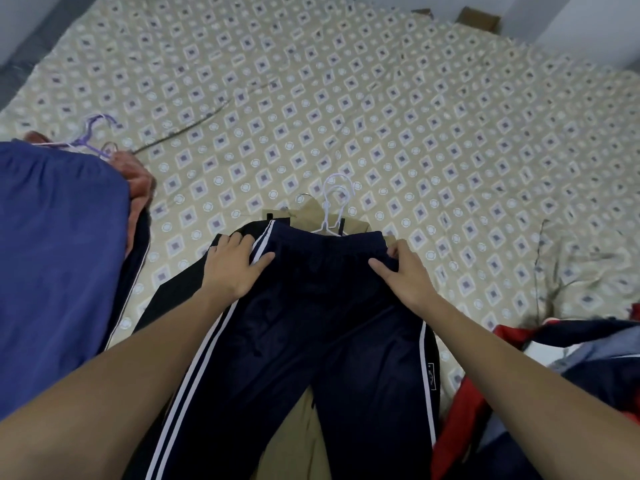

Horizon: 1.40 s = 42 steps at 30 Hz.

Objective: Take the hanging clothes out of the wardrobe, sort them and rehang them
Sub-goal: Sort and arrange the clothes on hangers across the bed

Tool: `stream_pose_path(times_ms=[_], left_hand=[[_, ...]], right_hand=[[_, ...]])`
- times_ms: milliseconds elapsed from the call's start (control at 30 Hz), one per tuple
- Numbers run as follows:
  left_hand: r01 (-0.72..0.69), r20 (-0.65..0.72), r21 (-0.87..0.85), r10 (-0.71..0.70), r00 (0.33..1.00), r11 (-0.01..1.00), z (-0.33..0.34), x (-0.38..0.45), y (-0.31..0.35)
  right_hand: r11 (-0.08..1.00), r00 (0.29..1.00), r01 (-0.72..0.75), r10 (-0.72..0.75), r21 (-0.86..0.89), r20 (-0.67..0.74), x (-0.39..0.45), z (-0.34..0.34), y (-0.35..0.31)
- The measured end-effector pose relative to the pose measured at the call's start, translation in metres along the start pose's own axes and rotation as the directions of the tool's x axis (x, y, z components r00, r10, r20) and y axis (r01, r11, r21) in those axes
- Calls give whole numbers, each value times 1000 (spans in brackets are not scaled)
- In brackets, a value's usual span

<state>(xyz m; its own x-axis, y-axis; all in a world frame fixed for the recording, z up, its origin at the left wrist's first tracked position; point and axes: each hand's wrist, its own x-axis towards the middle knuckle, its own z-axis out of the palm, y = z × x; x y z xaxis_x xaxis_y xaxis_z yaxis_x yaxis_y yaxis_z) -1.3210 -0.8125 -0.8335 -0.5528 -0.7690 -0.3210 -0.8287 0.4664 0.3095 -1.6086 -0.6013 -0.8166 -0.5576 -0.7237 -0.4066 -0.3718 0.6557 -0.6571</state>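
Navy track trousers [311, 323] with white side stripes lie flat on the bed, waistband away from me. My left hand [232, 263] rests flat on the left side of the waistband with its fingers spread. At the right end of the waistband, my right hand [403, 271] pinches the fabric between thumb and curled fingers. A white wire hanger [334, 206] sticks out past the waistband, on top of tan trousers [311, 213] and a black garment [173, 292] that lie underneath.
A patterned beige bedspread [381, 98] covers the bed. At the left lies a pile with a blue garment [59, 254], an orange-pink one [136, 174] and purple hangers [93, 133]. Red, navy and grey clothes [554, 375] are heaped at the right. A cardboard box [479, 19] shows beyond the bed.
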Motion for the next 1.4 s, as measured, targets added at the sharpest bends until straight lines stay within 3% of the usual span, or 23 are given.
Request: stream_pose_path(times_ms=[100,367,500,733,1033,1233,1400], left_hand=[[-38,-5,-131,37,999,991,-28,-24,5],[-116,-155,-304,71,985,945,-113,-154,41],[-90,-211,-285,29,977,954,-164,-247,53],[-28,-389,-291,-91,917,956,-230,-424,77],[50,-590,-317,-238,772,947,-287,-598,46],[183,-649,-350,-378,660,919,-313,-679,-11],[254,-640,-410,-475,604,876,-319,-725,-77]], right_hand=[[994,1000,7,-8,106,13,-31,-22,-16],[989,990,138,-140,44,32,-139,-86,-64],[974,971,225,-227,35,76,-219,-112,-94],[904,904,427,-427,17,28,-357,-145,-153],[748,733,662,-660,51,166,-455,-150,-258],[621,607,783,-774,26,180,-496,-93,-327],[511,488,859,-839,40,241,-519,-22,-382]])
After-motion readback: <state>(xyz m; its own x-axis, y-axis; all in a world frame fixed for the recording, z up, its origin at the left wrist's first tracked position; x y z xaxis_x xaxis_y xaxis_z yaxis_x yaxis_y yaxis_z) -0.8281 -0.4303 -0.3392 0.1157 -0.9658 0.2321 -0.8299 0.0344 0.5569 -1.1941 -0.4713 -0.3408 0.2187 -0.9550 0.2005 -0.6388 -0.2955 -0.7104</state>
